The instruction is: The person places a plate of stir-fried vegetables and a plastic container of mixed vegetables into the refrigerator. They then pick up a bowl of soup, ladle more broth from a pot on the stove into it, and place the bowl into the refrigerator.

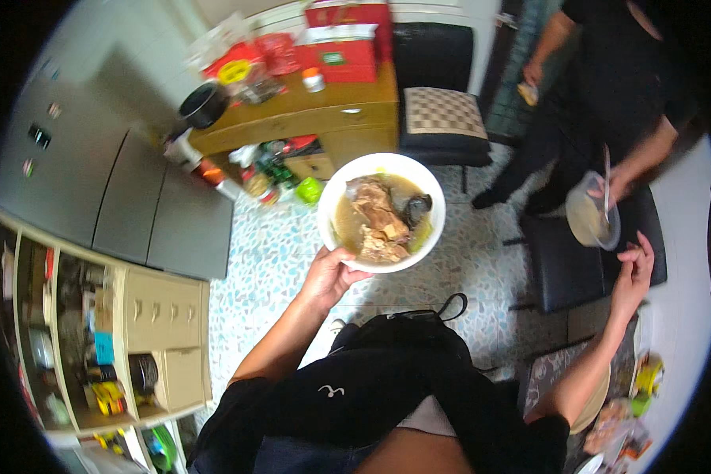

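My left hand [330, 277] grips the near rim of a white bowl [431, 237], thumb over the edge and fingers beneath. The bowl is held up above the tiled floor. Inside it are pale broth [346, 222], chunks of cooked meat [378, 214] and a dark, rounded piece of food [418, 208]. Out to the right, my right hand [633, 269] is raised with its fingers partly spread and holds nothing. Just beyond it is a translucent plastic tub [582, 218] with pale contents and a light-coloured utensil [607, 189], held by another person's hand [613, 185].
The other person [619, 89] stands at the upper right beside black chairs [569, 266]. A wooden cabinet [355, 133] bears red boxes [346, 59] and a dark pot [204, 105]. A grey refrigerator [136, 201] and cream shelving [166, 284] line the left. A patterned table [554, 370] stands lower right.
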The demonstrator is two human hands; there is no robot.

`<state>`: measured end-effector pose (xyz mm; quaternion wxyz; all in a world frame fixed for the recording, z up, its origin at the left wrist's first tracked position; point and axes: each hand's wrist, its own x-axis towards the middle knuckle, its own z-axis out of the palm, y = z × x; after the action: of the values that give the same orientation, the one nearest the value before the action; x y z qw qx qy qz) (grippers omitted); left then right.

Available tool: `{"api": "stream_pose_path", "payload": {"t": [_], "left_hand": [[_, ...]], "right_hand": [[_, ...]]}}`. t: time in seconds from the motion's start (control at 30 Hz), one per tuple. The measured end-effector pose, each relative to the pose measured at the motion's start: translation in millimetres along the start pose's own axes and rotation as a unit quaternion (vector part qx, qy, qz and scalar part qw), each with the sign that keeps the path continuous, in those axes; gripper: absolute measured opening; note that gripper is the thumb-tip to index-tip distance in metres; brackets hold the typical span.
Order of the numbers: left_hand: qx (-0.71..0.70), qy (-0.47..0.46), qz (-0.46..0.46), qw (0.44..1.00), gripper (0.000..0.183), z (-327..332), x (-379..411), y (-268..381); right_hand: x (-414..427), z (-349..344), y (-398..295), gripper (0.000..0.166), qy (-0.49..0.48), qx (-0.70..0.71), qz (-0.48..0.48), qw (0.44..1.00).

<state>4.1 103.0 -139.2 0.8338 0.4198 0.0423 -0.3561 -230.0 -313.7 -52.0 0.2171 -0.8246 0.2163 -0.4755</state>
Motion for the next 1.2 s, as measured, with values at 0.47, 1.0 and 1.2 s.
{"api": "stream_pose_path", "payload": {"t": [0.47, 1.0, 1.2], "left_hand": [[-0.028, 0.207, 0.122, 0.970, 0.052, -204, -136, 92], [-0.149, 0.264, 0.326, 0.896, 0.052, -311, -241, 98], [-0.241, 0.356, 0.421, 0.799, 0.054, -291, -327, 75]], "right_hand": [[-13, 151, -268, 0.016, 0.033, 0.081, -0.076, 0.993], [-32, 341, -395, 0.011, -0.047, 0.233, -0.365, 0.900], [-121, 383, -549, 0.024, -0.128, 0.429, -0.304, 0.841]]}}
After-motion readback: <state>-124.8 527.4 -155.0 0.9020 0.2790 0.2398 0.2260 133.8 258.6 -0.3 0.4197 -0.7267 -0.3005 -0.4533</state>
